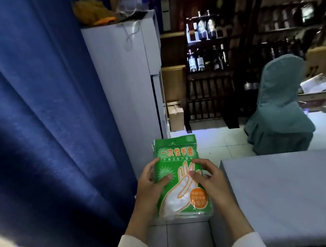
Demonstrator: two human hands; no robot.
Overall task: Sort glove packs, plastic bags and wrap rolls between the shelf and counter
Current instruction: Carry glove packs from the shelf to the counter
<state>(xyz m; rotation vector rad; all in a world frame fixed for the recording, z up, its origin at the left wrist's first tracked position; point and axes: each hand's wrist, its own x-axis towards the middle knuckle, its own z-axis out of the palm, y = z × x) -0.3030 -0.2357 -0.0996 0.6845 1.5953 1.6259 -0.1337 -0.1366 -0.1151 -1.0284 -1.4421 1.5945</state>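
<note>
Holding green glove pack (179, 179) upright over floor, left of counter (287, 190) | left hand (152, 187) clamps its left edge, thumb on front | right hand (209, 179) clamps right edge, fingers curled

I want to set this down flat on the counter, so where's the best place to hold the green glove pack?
Keep hold of the green glove pack by its two long side edges, near the middle, left hand from the left and right hand from the right. It is a flat, floppy plastic bag, so support on both sides should stop it sagging.
</note>
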